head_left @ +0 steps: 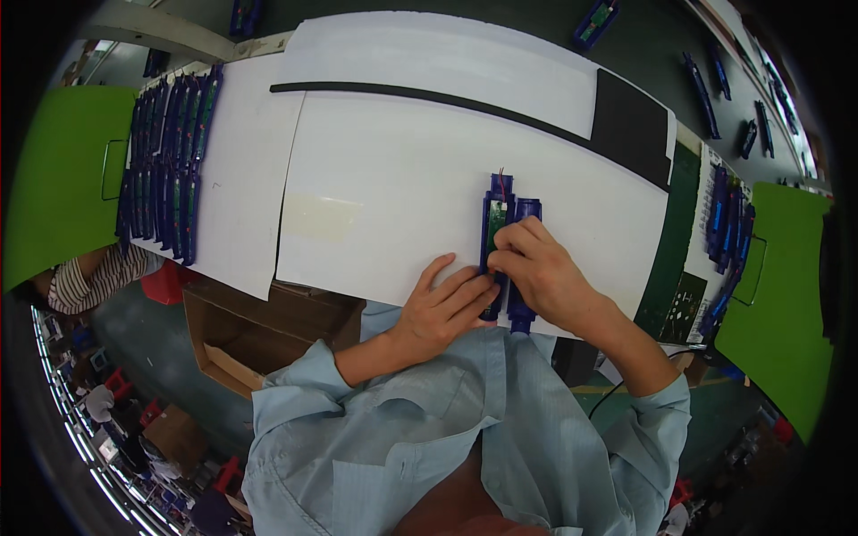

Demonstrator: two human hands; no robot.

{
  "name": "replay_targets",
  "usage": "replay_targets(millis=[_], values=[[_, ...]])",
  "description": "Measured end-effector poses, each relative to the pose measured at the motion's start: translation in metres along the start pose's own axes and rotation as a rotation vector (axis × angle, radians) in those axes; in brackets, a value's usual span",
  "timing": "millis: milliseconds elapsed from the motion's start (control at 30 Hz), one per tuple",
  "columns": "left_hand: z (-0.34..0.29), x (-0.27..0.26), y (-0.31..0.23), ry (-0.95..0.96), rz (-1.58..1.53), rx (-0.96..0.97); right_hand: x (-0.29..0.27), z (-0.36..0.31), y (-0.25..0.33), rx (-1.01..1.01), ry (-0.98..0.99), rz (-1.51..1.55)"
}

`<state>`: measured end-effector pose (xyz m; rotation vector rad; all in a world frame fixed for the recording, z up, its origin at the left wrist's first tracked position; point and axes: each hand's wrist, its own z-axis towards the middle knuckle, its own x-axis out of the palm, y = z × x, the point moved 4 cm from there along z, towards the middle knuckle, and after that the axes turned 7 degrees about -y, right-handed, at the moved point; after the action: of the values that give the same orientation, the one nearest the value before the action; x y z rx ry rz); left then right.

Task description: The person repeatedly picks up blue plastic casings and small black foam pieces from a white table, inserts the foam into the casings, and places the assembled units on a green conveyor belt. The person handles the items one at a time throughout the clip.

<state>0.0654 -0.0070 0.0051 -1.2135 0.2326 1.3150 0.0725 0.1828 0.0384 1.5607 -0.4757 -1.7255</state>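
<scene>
On the white work surface in front of me lies a long blue plastic housing [488, 207] with a green circuit board [497, 219] in it. Thin red wires [503, 175] stick up at its far end. My left hand [438, 313] grips the near part of this housing, its fingers laid across it and its little finger spread away. Bent over the middle of the board, my right hand [550, 277] is closed in a pinch; whatever is between its fingertips is hidden. Close on the right lies a second blue housing [529, 209], partly covered by my right hand.
Rows of blue housings with boards [170, 161] stand at the left beside a green panel [67, 179]. More blue housings [728, 219] lie at the right. A black strip [429, 96] crosses the surface behind my hands. An open cardboard box [214, 335] sits below the left edge.
</scene>
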Motion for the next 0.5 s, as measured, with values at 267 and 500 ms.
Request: replay_targets(millis=[267,500], values=[[0.001,0.002,-0.004,0.003,0.008,0.034,0.002,-0.016,-0.002,-0.005,-0.06,0.002],[0.002,-0.001,-0.003,0.031,0.019,0.061,-0.009,-0.027,0.001,0.121,-0.157,-0.058]])
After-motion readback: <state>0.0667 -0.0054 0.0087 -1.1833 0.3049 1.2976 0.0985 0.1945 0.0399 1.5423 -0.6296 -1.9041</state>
